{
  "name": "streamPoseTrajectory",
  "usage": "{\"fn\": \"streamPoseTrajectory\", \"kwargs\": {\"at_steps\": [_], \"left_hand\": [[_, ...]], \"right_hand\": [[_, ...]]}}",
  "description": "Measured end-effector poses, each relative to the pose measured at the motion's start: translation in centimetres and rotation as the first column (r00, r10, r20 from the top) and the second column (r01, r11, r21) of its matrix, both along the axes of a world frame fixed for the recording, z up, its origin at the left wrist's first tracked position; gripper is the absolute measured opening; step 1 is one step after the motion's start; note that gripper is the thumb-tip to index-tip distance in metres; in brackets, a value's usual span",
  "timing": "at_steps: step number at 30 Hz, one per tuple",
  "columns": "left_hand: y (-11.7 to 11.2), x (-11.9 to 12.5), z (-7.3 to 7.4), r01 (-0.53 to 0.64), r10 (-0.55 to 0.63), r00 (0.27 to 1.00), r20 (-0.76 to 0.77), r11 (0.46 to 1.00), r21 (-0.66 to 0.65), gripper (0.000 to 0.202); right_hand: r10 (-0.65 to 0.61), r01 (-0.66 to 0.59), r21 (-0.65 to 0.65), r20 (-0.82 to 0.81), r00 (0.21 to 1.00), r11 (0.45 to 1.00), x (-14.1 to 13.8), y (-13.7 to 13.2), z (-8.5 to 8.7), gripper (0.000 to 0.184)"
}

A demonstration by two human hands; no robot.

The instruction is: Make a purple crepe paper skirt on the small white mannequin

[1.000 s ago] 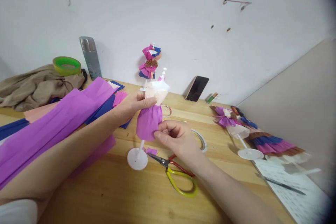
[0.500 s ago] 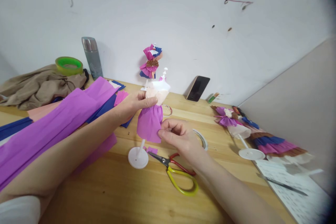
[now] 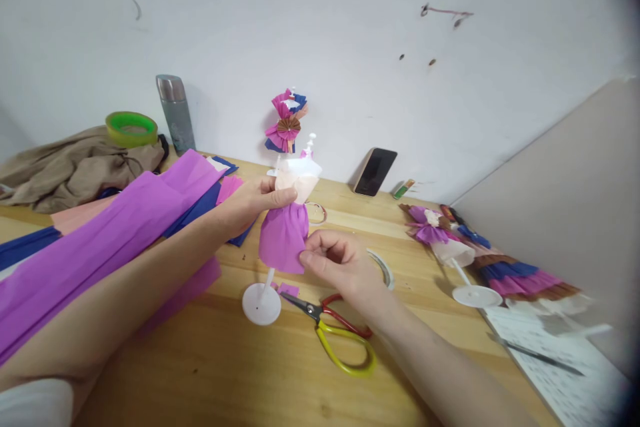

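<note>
A small white doll dress form (image 3: 302,170) with a pale peach bodice is held slightly tilted over the table, its round white base (image 3: 261,304) at the lower end of the pole. My left hand (image 3: 267,200) is closed around its waist, thumb across the front. Below that hangs a purple crepe paper skirt (image 3: 281,240), gathered at the top. My right hand (image 3: 335,260) pinches the skirt's lower right edge between thumb and fingertips. Scissors (image 3: 320,320) with one red and one yellow handle lie just below, beside a purple paper scrap (image 3: 289,289).
Purple crepe paper (image 3: 125,227) and blue sheets lie at left, near brown cloth (image 3: 75,167), green tape (image 3: 131,128) and a flask (image 3: 176,113). Behind stand a dressed form (image 3: 287,123) and a phone (image 3: 375,172). More dressed forms (image 3: 430,223) and a pen (image 3: 543,355) on paper are right.
The view has shifted slightly. Both hands keep the same hold on the dress form and skirt; the skirt's folds differ a little.
</note>
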State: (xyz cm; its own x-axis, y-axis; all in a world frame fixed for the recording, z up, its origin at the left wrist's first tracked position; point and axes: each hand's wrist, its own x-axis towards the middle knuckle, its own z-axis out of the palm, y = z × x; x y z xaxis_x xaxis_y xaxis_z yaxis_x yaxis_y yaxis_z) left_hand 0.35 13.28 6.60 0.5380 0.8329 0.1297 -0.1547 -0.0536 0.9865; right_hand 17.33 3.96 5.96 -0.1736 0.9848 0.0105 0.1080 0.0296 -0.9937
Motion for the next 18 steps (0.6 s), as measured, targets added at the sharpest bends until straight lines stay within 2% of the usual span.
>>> {"fn": "streamPoseTrajectory", "kwargs": {"at_steps": [5,10,12,14,16,18], "left_hand": [[0.1,0.0,0.0,0.022,-0.023,1.0,0.009,0.999,0.039,0.042],[0.3,0.0,0.1,0.019,-0.018,1.0,0.016,0.998,-0.056,0.045],[0.2,0.1,0.1,0.016,-0.017,1.0,-0.004,0.991,-0.13,0.044],[0.1,0.3,0.2,-0.006,0.004,1.0,-0.014,0.977,-0.213,0.039],[0.0,0.4,0.3,-0.043,0.045,0.999,0.0,0.955,-0.294,0.031],[0.0,0.5,0.6,-0.08,0.096,0.995,0.026,0.931,-0.357,0.021]], "right_hand": [[0.014,-0.019,0.052,0.087,0.996,0.998,0.5,0.1,0.0,0.023],[-0.001,-0.08,0.218,0.348,0.938,0.973,2.1,0.5,0.5,0.024],[-0.035,-0.105,0.278,0.459,0.888,0.955,3.0,0.8,0.9,0.021],[-0.03,-0.155,0.281,0.559,0.829,0.947,3.9,1.3,1.1,0.021],[0.021,-0.22,0.213,0.671,0.741,0.952,4.6,1.9,1.2,0.022],[0.135,-0.308,0.072,0.789,0.6,0.949,5.1,2.3,1.0,0.016]]}}
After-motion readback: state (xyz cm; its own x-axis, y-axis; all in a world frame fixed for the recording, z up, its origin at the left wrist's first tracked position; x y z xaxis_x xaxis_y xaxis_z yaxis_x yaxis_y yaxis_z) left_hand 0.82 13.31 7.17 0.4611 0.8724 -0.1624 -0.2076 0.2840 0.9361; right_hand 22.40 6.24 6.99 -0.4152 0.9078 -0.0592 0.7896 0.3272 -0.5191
